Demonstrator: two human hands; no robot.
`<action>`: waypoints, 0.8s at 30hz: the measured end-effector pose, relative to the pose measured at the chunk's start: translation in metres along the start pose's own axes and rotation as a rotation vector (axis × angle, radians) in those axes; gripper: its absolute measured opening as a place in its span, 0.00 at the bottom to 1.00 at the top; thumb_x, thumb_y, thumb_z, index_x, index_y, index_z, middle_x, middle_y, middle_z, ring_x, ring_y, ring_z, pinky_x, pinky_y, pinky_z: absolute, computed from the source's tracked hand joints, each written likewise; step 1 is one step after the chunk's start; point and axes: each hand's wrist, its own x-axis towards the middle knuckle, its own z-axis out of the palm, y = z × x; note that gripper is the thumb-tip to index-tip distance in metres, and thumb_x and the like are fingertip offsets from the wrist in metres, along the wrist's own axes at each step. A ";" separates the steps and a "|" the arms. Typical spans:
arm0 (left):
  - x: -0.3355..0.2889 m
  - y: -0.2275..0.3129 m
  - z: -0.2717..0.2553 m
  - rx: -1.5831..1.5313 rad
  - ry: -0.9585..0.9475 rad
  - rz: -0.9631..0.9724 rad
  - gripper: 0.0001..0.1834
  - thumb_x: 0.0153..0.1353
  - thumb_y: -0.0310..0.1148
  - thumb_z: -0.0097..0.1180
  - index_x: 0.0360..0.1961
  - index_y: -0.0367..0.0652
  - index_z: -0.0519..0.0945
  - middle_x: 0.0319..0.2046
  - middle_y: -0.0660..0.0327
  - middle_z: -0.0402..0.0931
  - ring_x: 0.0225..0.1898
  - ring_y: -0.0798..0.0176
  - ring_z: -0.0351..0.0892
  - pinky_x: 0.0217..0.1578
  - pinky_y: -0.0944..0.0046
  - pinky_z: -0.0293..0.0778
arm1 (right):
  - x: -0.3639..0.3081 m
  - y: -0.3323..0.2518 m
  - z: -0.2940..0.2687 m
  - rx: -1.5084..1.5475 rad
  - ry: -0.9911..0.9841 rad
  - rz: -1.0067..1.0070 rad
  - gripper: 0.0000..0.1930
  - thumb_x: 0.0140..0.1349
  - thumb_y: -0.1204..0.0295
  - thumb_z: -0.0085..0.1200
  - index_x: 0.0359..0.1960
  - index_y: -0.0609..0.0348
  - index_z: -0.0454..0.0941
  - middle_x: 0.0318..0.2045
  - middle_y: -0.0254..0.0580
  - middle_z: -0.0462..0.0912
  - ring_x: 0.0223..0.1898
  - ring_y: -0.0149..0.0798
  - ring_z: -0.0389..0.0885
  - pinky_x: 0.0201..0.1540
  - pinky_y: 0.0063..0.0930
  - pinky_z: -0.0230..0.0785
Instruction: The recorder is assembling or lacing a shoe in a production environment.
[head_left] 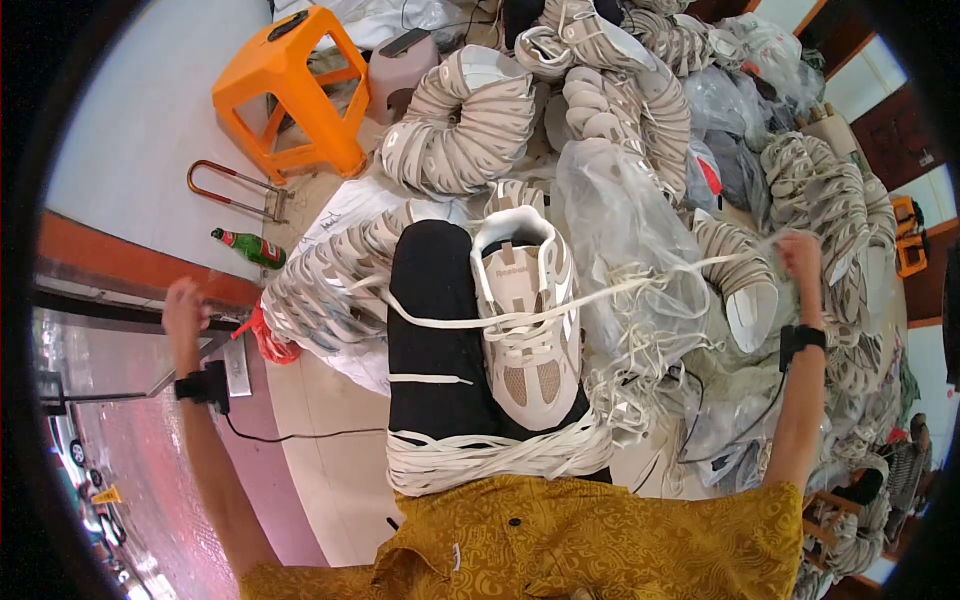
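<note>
A beige and white sneaker [525,315] rests on my black-trousered lap, its toe toward me. An off-white shoelace [625,288] crosses the shoe's laced front and stretches up to the right. My right hand [798,258], raised far out to the right, is closed on the end of that lace, which blurs near the fingers. My left hand [185,312] is held far out to the left, near the orange-red sill, apart from the shoe; motion smears its fingers. A thick bundle of loose laces [500,455] lies across my lap, and a short lace end sticks out over my left thigh.
Rows of nested sneaker uppers [460,125] lie beyond my knees and along the right. Clear plastic bags [620,240] sit between them. At the far left are an orange stool [295,90] and a green bottle [248,247]. Black cables run from my wrist straps.
</note>
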 end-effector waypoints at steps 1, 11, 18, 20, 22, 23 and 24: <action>-0.022 0.033 0.028 0.422 0.093 0.596 0.12 0.58 0.26 0.41 0.41 0.39 0.72 0.28 0.63 0.72 0.26 0.67 0.73 0.28 0.69 0.72 | -0.008 -0.036 0.016 -0.297 -0.022 -0.148 0.06 0.48 0.74 0.50 0.29 0.60 0.74 0.21 0.39 0.75 0.23 0.31 0.72 0.25 0.25 0.64; -0.212 0.210 0.165 0.102 -0.546 1.108 0.09 0.42 0.25 0.53 0.28 0.39 0.71 0.24 0.58 0.65 0.28 0.58 0.69 0.26 0.64 0.69 | -0.143 -0.323 0.157 0.313 -0.398 -0.881 0.08 0.41 0.76 0.56 0.26 0.56 0.76 0.23 0.35 0.74 0.24 0.34 0.73 0.25 0.25 0.65; -0.217 0.203 0.180 0.151 -0.444 1.164 0.07 0.42 0.25 0.52 0.20 0.41 0.66 0.19 0.59 0.64 0.23 0.59 0.69 0.21 0.64 0.67 | -0.146 -0.323 0.171 0.029 -0.220 -1.092 0.05 0.40 0.76 0.52 0.22 0.54 0.73 0.18 0.36 0.72 0.21 0.40 0.74 0.20 0.30 0.66; -0.220 0.200 0.184 0.176 -0.316 0.988 0.05 0.44 0.26 0.51 0.20 0.42 0.66 0.15 0.60 0.64 0.20 0.60 0.69 0.18 0.63 0.66 | -0.144 -0.318 0.170 0.100 -0.174 -1.104 0.04 0.40 0.76 0.51 0.21 0.55 0.73 0.17 0.36 0.72 0.19 0.40 0.73 0.20 0.30 0.66; -0.225 0.201 0.187 0.210 -0.314 0.998 0.05 0.45 0.26 0.50 0.20 0.42 0.66 0.13 0.61 0.63 0.17 0.61 0.69 0.17 0.63 0.66 | -0.139 -0.311 0.167 0.023 -0.066 -1.169 0.03 0.40 0.78 0.51 0.19 0.55 0.73 0.16 0.36 0.72 0.18 0.40 0.73 0.19 0.29 0.66; -0.226 0.201 0.185 0.279 -0.324 1.000 0.06 0.45 0.26 0.51 0.20 0.42 0.66 0.13 0.61 0.64 0.17 0.61 0.69 0.18 0.64 0.67 | -0.134 -0.306 0.164 0.045 -0.043 -1.169 0.03 0.40 0.78 0.51 0.19 0.55 0.73 0.16 0.36 0.72 0.18 0.40 0.73 0.19 0.29 0.66; -0.228 0.202 0.184 0.348 -0.373 1.010 0.06 0.45 0.27 0.51 0.20 0.42 0.66 0.13 0.60 0.65 0.17 0.61 0.69 0.18 0.64 0.67 | -0.129 -0.300 0.159 0.058 -0.008 -1.143 0.03 0.40 0.78 0.51 0.19 0.55 0.73 0.16 0.36 0.72 0.18 0.40 0.73 0.19 0.29 0.66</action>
